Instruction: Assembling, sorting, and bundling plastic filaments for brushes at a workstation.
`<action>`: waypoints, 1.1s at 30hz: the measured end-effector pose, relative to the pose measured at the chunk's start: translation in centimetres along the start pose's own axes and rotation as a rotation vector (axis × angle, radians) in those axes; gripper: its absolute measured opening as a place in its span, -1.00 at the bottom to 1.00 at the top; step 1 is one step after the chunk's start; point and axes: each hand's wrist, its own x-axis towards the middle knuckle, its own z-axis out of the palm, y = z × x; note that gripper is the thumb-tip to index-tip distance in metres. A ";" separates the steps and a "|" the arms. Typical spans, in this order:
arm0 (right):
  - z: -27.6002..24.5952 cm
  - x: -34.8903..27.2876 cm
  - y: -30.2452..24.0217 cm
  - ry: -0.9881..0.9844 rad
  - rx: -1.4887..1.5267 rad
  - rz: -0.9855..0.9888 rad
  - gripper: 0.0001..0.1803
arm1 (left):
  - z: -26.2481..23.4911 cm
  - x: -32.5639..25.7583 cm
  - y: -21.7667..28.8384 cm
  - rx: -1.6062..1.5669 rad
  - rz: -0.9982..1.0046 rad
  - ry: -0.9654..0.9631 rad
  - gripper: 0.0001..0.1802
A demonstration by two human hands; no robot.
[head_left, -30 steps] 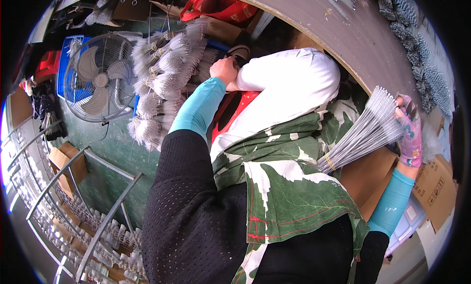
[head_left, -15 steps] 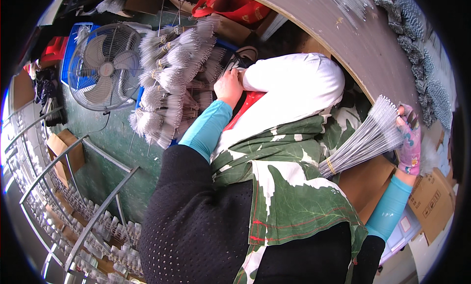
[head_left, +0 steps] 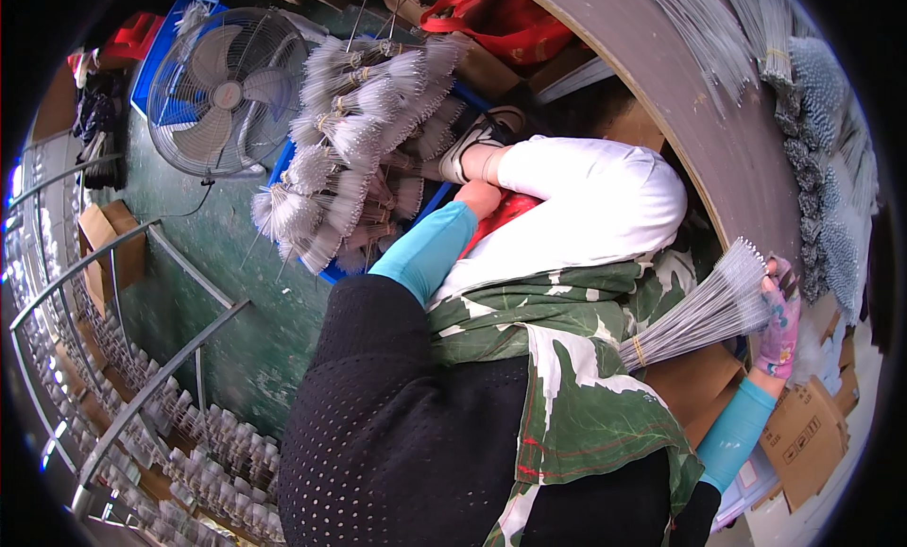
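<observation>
My right hand (head_left: 780, 322), in a pink patterned glove, grips the loose end of a fanned bundle of thin silvery wire stems (head_left: 704, 306). A yellowish band ties the bundle's narrow end, which lies against the camouflage apron (head_left: 605, 405) on my lap. My left hand (head_left: 480, 198) is bare below a turquoise sleeve. It reaches down beside my ankle and the red cloth (head_left: 510, 212) by my white-trousered leg; its fingers are hidden. Close to it, a blue crate (head_left: 326, 271) bears a heap of similar tied bundles (head_left: 364, 122).
A floor fan (head_left: 227, 95) stands left of the heap. Metal rack bars (head_left: 179, 353) and rows of small pale pieces fill the lower left. The curved grey tabletop (head_left: 699, 103) at right carries more stem bundles (head_left: 817, 122). Cardboard boxes (head_left: 808, 443) stand below it.
My left hand has slipped from beside the shoe to lower by the ankle, its fingers now out of sight. The whole view has shifted a little; my right hand still has the bundle.
</observation>
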 end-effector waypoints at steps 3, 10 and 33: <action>0.0 0.1 0.1 0.012 -0.046 -0.007 -0.72 | 1.2 -0.3 0.2 0.074 0.129 0.092 -0.64; -0.4 0.0 -0.1 0.065 -0.089 0.011 -0.67 | -0.9 -2.4 1.6 -0.008 0.129 0.175 -0.57; 0.9 -0.5 -0.8 0.045 -0.062 -0.042 -0.75 | -1.0 0.5 6.9 0.110 0.344 0.293 -0.32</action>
